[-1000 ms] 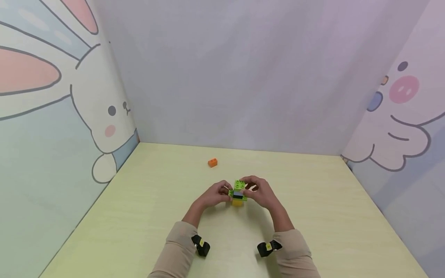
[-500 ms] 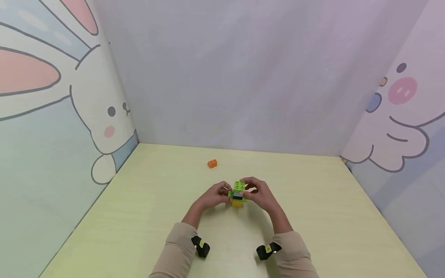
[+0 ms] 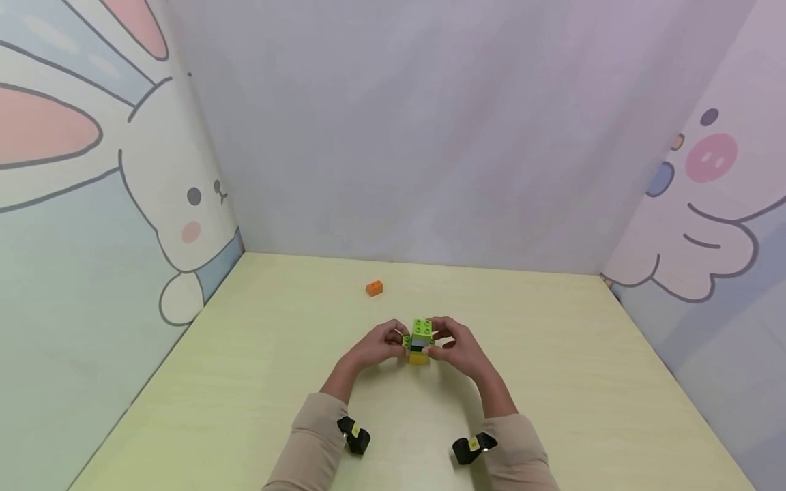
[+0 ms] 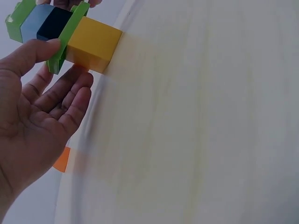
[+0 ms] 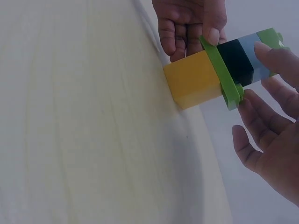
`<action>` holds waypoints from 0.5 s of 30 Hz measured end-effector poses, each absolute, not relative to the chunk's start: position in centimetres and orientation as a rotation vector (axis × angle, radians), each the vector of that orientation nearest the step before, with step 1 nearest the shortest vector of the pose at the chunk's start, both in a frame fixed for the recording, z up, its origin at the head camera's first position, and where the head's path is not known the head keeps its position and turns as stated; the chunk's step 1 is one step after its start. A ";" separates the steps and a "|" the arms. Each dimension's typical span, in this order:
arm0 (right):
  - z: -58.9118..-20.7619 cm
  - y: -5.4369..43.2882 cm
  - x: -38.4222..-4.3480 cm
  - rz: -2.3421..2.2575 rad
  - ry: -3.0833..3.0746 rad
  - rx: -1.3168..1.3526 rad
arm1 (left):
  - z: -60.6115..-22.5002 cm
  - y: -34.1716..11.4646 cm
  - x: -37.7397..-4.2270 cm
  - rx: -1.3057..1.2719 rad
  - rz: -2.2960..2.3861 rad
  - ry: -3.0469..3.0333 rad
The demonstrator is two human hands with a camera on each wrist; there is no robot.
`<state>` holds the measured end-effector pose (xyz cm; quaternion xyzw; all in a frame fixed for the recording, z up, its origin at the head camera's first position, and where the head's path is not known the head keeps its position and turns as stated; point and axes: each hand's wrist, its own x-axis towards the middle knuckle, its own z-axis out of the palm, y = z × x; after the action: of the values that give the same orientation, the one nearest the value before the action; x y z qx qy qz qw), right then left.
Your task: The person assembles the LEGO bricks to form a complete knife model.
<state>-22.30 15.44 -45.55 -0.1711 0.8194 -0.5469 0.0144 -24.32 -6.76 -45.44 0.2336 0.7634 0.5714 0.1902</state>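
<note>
Midway across the desk [image 3: 295,307], a block stack [image 3: 421,342] is upright between left hand [image 3: 376,346] and right hand [image 3: 462,349]. Bottom up: yellow block [image 5: 192,80], green plate [image 5: 219,68], dark block [image 5: 235,60], light blue block [image 5: 247,45], bright green block [image 3: 421,329]. Left fingers pinch one end of the green plate. Right fingers grip the stack's opposite side, thumb over the light blue block in right wrist view. Orange block [image 3: 374,288] lies farther back, slightly left, apart.
</note>
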 end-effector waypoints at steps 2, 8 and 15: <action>-45.8 15.7 -22.3 -1.707 2.553 -0.506 | -45.5 -6.7 -24.3 0.654 1.607 2.144; -46.2 16.5 -22.4 -1.696 2.578 -0.464 | -45.1 -6.6 -24.1 0.651 1.603 2.154; -46.7 17.0 -22.6 -1.685 2.530 -0.380 | -45.1 -6.6 -24.2 0.633 1.584 2.167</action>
<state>-22.61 17.00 -46.66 -0.1239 0.8252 -0.5497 0.0388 -24.18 -6.55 -45.05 0.2253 0.7713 0.5638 0.1908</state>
